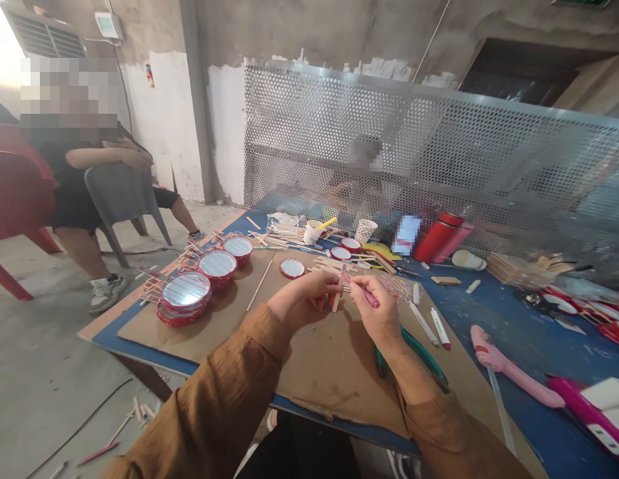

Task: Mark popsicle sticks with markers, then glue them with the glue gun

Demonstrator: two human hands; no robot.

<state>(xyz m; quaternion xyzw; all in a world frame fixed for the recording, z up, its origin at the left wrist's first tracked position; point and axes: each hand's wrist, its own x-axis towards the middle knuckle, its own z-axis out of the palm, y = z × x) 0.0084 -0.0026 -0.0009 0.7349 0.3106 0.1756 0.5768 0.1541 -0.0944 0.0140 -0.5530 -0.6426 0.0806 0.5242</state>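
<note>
My left hand (317,296) is closed on a thin wooden craft stick (336,305), held upright over the cardboard sheet (319,372). Close beside it, my right hand (377,307) grips a pink pen-like tool (370,299), its tip near the stick; what kind of tool it is cannot be made out. Teal-handled pliers (423,356) lie partly hidden under my right forearm. To the right of that hand are white markers (440,327). A round red-rimmed piece (292,267) lies beyond my left hand, and a loose stick (259,286) lies to its left.
Stacked red-rimmed rounds with sticks (184,293) stand at the left. Paper cups (312,231), a phone (407,234) and a red bottle (438,236) line the back before a perforated metal screen (309,133). A pink glue gun (514,376) lies right. A person (72,173) sits at left.
</note>
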